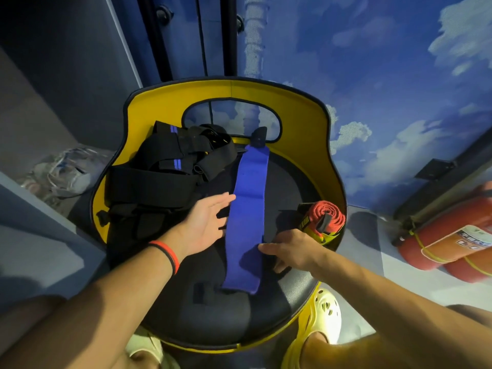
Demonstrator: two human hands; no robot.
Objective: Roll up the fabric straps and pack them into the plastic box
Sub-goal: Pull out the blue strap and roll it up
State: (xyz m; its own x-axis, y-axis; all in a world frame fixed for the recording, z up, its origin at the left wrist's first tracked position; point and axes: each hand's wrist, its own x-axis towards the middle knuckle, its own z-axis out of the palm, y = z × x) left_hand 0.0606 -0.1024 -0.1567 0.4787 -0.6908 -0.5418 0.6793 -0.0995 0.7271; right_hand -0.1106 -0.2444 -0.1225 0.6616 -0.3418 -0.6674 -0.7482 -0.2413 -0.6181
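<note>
A long blue fabric strap [247, 209] lies flat along the black seat of a yellow chair [314, 123]. My left hand [207, 222] rests open with straight fingers at the strap's left edge. My right hand [287, 249] touches the strap's right edge lower down, thumb pointing at the fabric. A pile of black straps [159, 177], some with blue stripes, fills the seat's left side. A rolled red strap [326, 217] sits at the seat's right edge on yellow-green packaging. No plastic box is in view.
Red fire extinguishers [452, 235] lie on the floor at the right. A heap of pale cords [69, 171] lies on the floor at the left. My feet in pale clogs [322, 315] stand beside the chair. A wall painted with clouds rises behind.
</note>
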